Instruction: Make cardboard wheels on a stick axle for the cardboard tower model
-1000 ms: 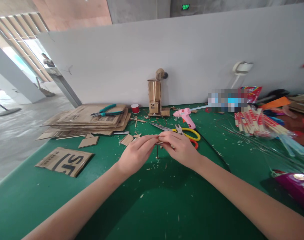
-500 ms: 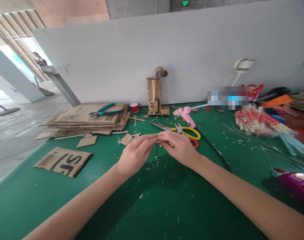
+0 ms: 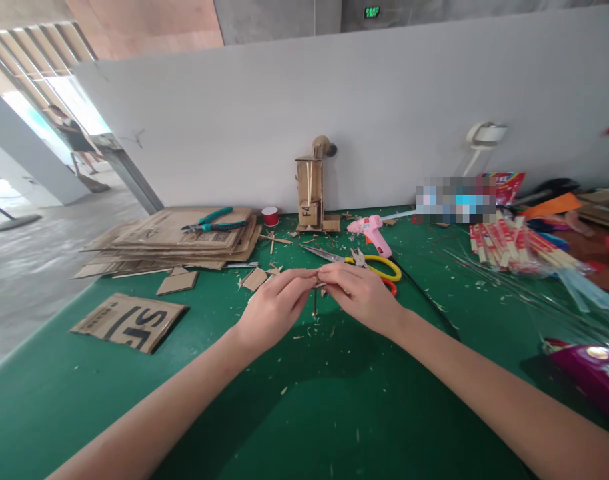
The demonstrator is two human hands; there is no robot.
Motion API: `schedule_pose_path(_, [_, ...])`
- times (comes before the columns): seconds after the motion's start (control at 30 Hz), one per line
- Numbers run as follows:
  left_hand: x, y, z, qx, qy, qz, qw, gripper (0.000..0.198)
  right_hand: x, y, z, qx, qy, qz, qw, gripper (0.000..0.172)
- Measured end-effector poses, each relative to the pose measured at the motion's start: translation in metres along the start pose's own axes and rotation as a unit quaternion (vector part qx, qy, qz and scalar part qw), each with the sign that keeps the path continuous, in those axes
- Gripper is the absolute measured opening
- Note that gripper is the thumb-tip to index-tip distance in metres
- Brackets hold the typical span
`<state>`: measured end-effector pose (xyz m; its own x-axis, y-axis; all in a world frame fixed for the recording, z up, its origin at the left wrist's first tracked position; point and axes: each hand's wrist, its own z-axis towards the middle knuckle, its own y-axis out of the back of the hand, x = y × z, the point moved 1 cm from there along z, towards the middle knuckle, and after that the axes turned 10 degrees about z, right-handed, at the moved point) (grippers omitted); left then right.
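My left hand (image 3: 275, 308) and my right hand (image 3: 360, 295) meet fingertip to fingertip above the green table (image 3: 304, 407). Both pinch a small wooden piece (image 3: 318, 283) between them. A thin stick (image 3: 315, 302) hangs straight down from it toward the table. The fingers cover most of the piece. Yellow-handled scissors (image 3: 379, 268) lie just behind my right hand. A pink glue gun (image 3: 371, 233) lies behind the scissors.
A stack of cardboard sheets (image 3: 171, 241) with teal pliers (image 3: 215, 222) on top lies at the left; a printed cardboard piece (image 3: 128, 322) lies nearer. A cardboard model (image 3: 310, 190) and a red cup (image 3: 270, 216) stand by the grey partition. Packaged chopsticks (image 3: 514, 248) lie at the right. Wood scraps litter the table.
The hands stay together on the small piece, with only slight finger shifts. The view tilted a little. A person in the far left background has moved.
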<state>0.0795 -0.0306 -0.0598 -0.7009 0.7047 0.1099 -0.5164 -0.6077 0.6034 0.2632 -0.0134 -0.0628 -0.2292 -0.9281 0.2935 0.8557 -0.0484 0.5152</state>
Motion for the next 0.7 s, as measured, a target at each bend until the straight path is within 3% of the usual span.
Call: schedule_pose_path(0.7, [-0.0042, 0.0052, 0.0016, 0.011, 0.028, -0.022, 0.999, 0.015, 0.0029, -0.0056, -0.0032, -0.017, -0.002, 0.003, 1.0, 0.017])
